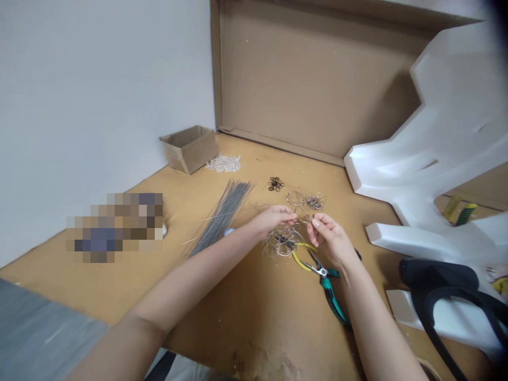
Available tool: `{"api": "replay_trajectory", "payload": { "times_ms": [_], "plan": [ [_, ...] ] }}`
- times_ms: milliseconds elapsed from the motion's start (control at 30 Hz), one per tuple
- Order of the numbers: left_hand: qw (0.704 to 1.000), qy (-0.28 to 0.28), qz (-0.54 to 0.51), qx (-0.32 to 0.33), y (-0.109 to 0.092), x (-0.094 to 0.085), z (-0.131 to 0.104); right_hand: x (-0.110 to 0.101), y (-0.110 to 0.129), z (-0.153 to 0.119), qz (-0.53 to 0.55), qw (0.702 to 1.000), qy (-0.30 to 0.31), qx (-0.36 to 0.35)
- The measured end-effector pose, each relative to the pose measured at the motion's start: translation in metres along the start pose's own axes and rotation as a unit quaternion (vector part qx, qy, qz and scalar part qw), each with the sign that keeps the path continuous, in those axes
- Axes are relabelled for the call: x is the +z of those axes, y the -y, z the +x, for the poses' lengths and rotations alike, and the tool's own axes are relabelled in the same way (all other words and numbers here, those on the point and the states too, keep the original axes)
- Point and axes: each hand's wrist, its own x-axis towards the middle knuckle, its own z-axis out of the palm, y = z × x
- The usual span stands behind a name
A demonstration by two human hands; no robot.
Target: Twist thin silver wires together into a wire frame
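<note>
My left hand [275, 218] and my right hand [328, 235] meet over the middle of the table, fingertips pinched a short gap apart. Between them runs a thin piece of wire [301, 219], gripped at both sides; its exact shape is too small to make out. Under my hands lies a tangle of bent silvery wire [283, 243]. Yellow-handled pliers [296, 259] rest against that tangle. Green-handled pliers [332, 301] lie below my right hand, partly behind my forearm. A bundle of straight grey wires [222, 214] is left of my left hand, its near end behind my arm.
Farther back are black rings [275, 183], a small heap of wire pieces [315, 201], clear small pieces [224, 163] and a cardboard box [190, 151]. A cardboard panel [309, 79] stands behind. White foam [464, 106] and a black curved object [436, 278] are on the right.
</note>
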Motion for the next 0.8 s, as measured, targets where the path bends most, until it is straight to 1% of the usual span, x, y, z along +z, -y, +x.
{"api": "replay_trajectory", "payload": {
  "times_ms": [67, 100, 133, 167, 200, 233, 267, 333, 433, 533, 633, 700, 733, 800],
  "plan": [
    [0.998, -0.004, 0.039, 0.051, -0.002, 0.007, -0.005, 0.0, 0.001, 0.002, 0.004, 1.0, -0.019, 0.017],
    [0.987, -0.007, 0.104, 0.121, -0.003, 0.011, -0.008, -0.001, 0.001, 0.002, 0.001, 0.999, -0.024, 0.027],
    [0.969, -0.015, 0.16, 0.19, -0.003, 0.015, -0.011, -0.001, 0.002, 0.002, -0.004, 0.999, -0.025, 0.038],
    [0.949, -0.015, 0.203, 0.242, -0.003, 0.019, -0.015, -0.001, 0.003, 0.001, -0.011, 0.998, -0.022, 0.049],
    [0.928, -0.015, 0.24, 0.283, -0.004, 0.021, -0.018, -0.001, 0.004, 0.001, -0.019, 0.998, -0.016, 0.06],
    [0.915, -0.014, 0.264, 0.304, -0.004, 0.023, -0.021, -0.001, 0.004, -0.001, -0.028, 0.997, -0.008, 0.07],
    [0.909, -0.013, 0.278, 0.311, -0.004, 0.024, -0.023, -0.002, 0.005, -0.002, -0.038, 0.996, 0.003, 0.077],
    [0.908, -0.014, 0.292, 0.3, -0.004, 0.024, -0.024, -0.003, 0.007, -0.004, -0.058, 0.994, 0.023, 0.085],
    [0.928, -0.026, 0.272, 0.254, -0.003, 0.023, -0.02, -0.005, 0.009, -0.006, -0.07, 0.993, 0.031, 0.089],
    [0.949, -0.022, 0.228, 0.218, -0.001, 0.021, -0.015, -0.004, 0.009, -0.006, -0.066, 0.993, 0.015, 0.095],
    [0.951, -0.001, 0.23, 0.206, -0.004, 0.019, -0.015, -0.003, 0.008, -0.003, -0.056, 0.994, -0.013, 0.09],
    [0.933, 0.005, 0.288, 0.214, -0.01, 0.017, -0.019, -0.003, 0.007, -0.002, -0.04, 0.995, -0.024, 0.089],
    [0.913, 0.007, 0.335, 0.232, -0.014, 0.017, -0.022, -0.004, 0.007, -0.002, -0.033, 0.995, -0.026, 0.09],
    [0.85, 0.013, 0.441, 0.286, -0.02, 0.016, -0.027, -0.004, 0.007, -0.001, -0.025, 0.995, -0.025, 0.094]
  ]
}}
